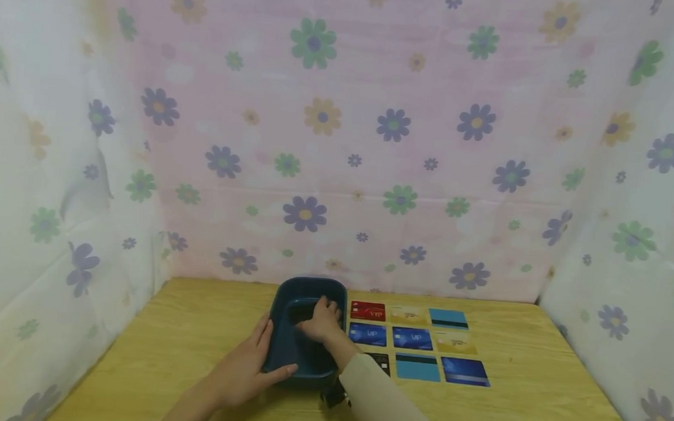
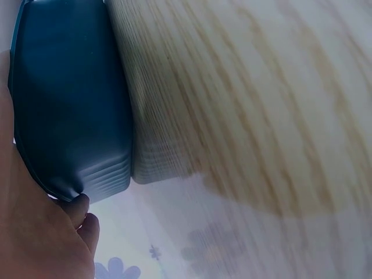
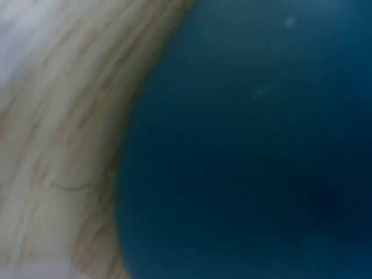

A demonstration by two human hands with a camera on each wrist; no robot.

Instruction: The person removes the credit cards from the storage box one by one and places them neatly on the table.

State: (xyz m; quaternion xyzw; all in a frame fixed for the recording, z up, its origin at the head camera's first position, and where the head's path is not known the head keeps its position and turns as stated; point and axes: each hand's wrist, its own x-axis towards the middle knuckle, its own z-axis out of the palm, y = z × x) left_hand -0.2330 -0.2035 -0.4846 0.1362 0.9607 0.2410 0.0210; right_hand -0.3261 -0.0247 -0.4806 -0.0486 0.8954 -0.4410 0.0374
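Note:
A dark blue plastic basin [image 1: 304,368] stands on the wooden table. My left hand [image 1: 240,367] holds it at the left side, thumb over the near rim and fingers along the side wall. In the left wrist view, fingertips [image 2: 78,209] curl at a corner of the basin's rim [image 2: 70,116]. My right hand [image 1: 323,322] reaches down inside the basin, back of the hand up; its fingertips are partly hidden, and I cannot tell whether they hold anything. Only the basin's blurred blue wall [image 3: 244,145] and the table fill the right wrist view.
Right of the basin several bank-style cards lie in three rows: a red VIP card [image 1: 368,311], blue VIP cards [image 1: 413,338], gold cards [image 1: 456,343], striped light blue cards [image 1: 417,367], a dark blue card [image 1: 465,371]. My right sleeve [image 1: 386,397] partly covers a black card [image 1: 384,363]. Flowered cloth [image 1: 353,140] hangs behind.

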